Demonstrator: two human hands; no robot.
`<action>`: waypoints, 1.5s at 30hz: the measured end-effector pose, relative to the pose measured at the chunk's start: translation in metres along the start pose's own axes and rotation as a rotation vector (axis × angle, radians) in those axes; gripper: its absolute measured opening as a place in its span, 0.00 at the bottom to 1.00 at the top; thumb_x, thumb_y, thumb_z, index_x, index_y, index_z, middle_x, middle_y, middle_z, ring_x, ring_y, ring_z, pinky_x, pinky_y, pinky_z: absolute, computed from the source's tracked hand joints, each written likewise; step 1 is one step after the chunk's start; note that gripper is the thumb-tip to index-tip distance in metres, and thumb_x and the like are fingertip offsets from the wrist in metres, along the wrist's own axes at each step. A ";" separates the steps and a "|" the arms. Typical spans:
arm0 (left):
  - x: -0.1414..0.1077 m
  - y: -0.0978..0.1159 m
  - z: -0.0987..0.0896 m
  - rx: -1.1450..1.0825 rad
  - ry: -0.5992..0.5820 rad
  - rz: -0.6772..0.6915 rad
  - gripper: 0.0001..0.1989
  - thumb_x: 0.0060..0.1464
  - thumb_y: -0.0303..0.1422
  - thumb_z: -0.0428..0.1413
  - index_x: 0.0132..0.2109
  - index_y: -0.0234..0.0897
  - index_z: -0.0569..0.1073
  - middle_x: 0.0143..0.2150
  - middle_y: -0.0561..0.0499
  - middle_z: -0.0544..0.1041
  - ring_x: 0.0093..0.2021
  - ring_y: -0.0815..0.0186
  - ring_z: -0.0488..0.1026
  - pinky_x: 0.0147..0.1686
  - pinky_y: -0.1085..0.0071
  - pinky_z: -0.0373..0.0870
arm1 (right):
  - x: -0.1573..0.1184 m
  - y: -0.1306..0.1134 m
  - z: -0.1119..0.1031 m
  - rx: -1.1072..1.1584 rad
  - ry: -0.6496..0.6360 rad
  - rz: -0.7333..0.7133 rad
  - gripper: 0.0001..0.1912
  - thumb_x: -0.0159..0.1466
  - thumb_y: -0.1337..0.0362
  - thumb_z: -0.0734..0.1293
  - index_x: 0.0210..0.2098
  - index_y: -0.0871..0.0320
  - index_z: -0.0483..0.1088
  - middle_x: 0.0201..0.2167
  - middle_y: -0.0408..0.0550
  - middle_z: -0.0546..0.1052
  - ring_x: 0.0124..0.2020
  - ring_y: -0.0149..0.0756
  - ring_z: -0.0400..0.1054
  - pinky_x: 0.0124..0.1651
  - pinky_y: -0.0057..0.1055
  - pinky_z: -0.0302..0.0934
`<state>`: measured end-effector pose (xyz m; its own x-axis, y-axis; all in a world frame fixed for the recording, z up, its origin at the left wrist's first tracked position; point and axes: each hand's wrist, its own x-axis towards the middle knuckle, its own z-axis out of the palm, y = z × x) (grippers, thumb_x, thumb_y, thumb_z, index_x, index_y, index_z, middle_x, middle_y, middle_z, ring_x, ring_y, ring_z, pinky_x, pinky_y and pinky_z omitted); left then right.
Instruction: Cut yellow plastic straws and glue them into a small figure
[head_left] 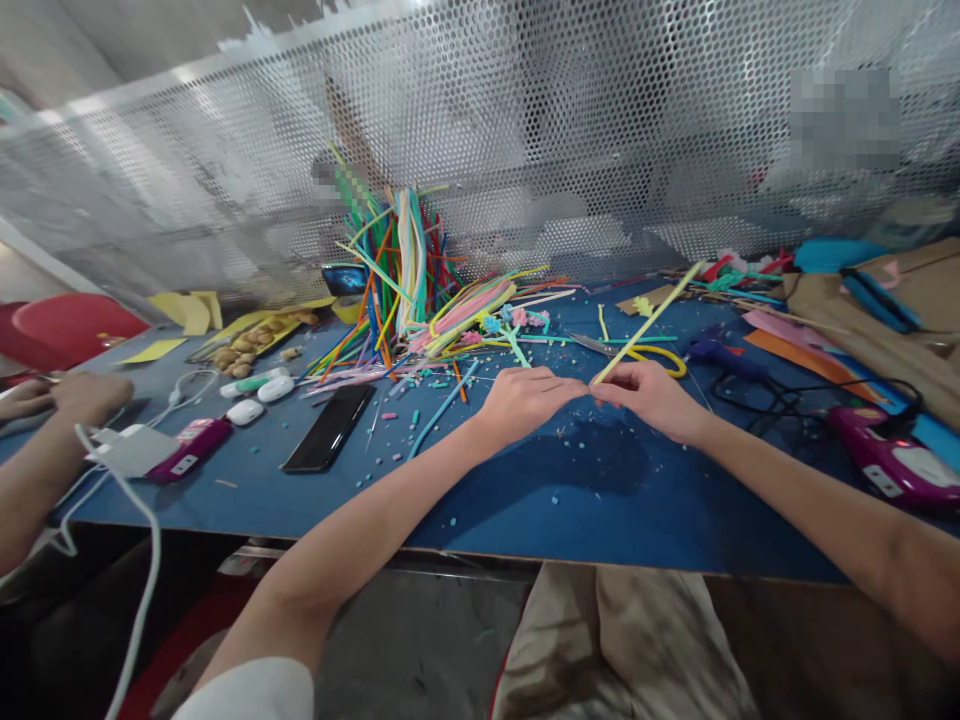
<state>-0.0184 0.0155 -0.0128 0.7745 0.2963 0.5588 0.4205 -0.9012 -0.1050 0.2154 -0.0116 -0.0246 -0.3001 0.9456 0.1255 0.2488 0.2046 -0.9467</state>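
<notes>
A pale yellow pipe cleaner [651, 322] slants up to the right from the fingertips of both hands, above the front of the blue table. My right hand [664, 398] pinches it near its lower end. Beside it, my left hand [529, 402] has its fingers closed together, tips meeting the same lower end; their grip is partly hidden. Just beyond the hands lie scissors with yellow handles [667, 356]. Pink, blue and green twisted pipe cleaner pieces [517, 322] rest behind my left hand.
A bundle of coloured pipe cleaners [411, 265] stands against the perforated metal screen [585, 120]. Left are a black phone [330, 428], a purple power strip [193, 446] and another person's hand [84, 400]. Right are a dark blue glue gun [724, 354] and another purple power strip [892, 455].
</notes>
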 end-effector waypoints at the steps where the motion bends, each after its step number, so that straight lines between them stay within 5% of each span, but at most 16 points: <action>1: 0.001 0.000 0.001 -0.016 -0.024 -0.041 0.14 0.67 0.34 0.48 0.50 0.44 0.77 0.46 0.51 0.82 0.40 0.70 0.78 0.39 0.75 0.70 | 0.000 -0.001 -0.001 -0.062 0.012 -0.018 0.17 0.58 0.50 0.70 0.33 0.59 0.77 0.29 0.47 0.78 0.30 0.35 0.69 0.35 0.32 0.61; 6: 0.008 0.006 0.004 -0.180 -0.139 -0.307 0.14 0.66 0.38 0.49 0.47 0.42 0.78 0.45 0.52 0.82 0.41 0.68 0.78 0.43 0.74 0.71 | 0.004 0.001 -0.007 -0.306 0.099 -0.147 0.14 0.61 0.53 0.68 0.34 0.57 0.78 0.32 0.46 0.80 0.31 0.38 0.71 0.35 0.34 0.63; 11: 0.010 0.006 0.003 -0.248 -0.162 -0.389 0.11 0.64 0.37 0.51 0.44 0.39 0.77 0.40 0.51 0.81 0.36 0.68 0.76 0.40 0.73 0.69 | 0.007 0.007 -0.009 -0.362 0.142 -0.274 0.11 0.62 0.54 0.68 0.33 0.53 0.79 0.35 0.46 0.81 0.35 0.42 0.73 0.38 0.37 0.65; 19: 0.006 0.005 -0.004 0.017 -0.143 -0.231 0.15 0.67 0.38 0.46 0.43 0.41 0.76 0.41 0.48 0.80 0.42 0.66 0.74 0.39 0.70 0.63 | 0.005 0.008 -0.009 -0.195 0.092 -0.110 0.15 0.60 0.51 0.70 0.33 0.57 0.78 0.29 0.47 0.79 0.30 0.38 0.70 0.34 0.34 0.63; 26: 0.006 -0.001 -0.022 0.007 -0.262 -0.086 0.16 0.68 0.37 0.43 0.49 0.49 0.75 0.49 0.51 0.79 0.45 0.64 0.71 0.38 0.66 0.59 | 0.007 0.009 -0.008 0.127 -0.073 -0.006 0.15 0.56 0.53 0.72 0.29 0.60 0.75 0.25 0.45 0.74 0.27 0.32 0.64 0.32 0.31 0.60; 30: 0.006 -0.002 -0.020 0.022 -0.256 -0.079 0.16 0.68 0.36 0.43 0.49 0.49 0.76 0.51 0.51 0.79 0.47 0.64 0.72 0.39 0.66 0.60 | 0.006 0.008 -0.008 0.080 -0.035 -0.004 0.15 0.56 0.52 0.72 0.30 0.59 0.75 0.24 0.45 0.74 0.26 0.32 0.65 0.31 0.31 0.60; 35: 0.008 0.003 -0.008 -0.100 -0.179 -0.279 0.16 0.67 0.41 0.45 0.47 0.43 0.77 0.46 0.51 0.80 0.42 0.67 0.76 0.35 0.71 0.62 | 0.004 0.005 -0.012 -0.116 0.037 -0.121 0.14 0.58 0.52 0.70 0.32 0.58 0.75 0.26 0.44 0.74 0.27 0.32 0.65 0.31 0.31 0.59; 39: 0.012 0.006 -0.006 -0.301 -0.228 -0.467 0.18 0.66 0.43 0.46 0.43 0.41 0.78 0.39 0.52 0.81 0.33 0.69 0.74 0.32 0.73 0.62 | 0.004 0.004 -0.015 -0.302 0.052 -0.258 0.13 0.62 0.53 0.67 0.33 0.57 0.76 0.27 0.45 0.75 0.26 0.34 0.65 0.31 0.33 0.60; 45: 0.016 0.004 -0.012 -0.724 -0.299 -0.566 0.20 0.64 0.44 0.49 0.38 0.35 0.79 0.33 0.51 0.80 0.25 0.73 0.66 0.26 0.75 0.59 | 0.004 -0.001 -0.021 -0.499 -0.020 -0.536 0.08 0.64 0.59 0.66 0.36 0.54 0.77 0.35 0.48 0.80 0.37 0.41 0.72 0.46 0.40 0.65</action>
<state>-0.0101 0.0128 0.0058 0.6770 0.7249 0.1277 0.4530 -0.5470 0.7040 0.2334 -0.0024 -0.0173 -0.5138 0.6793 0.5239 0.4513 0.7334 -0.5084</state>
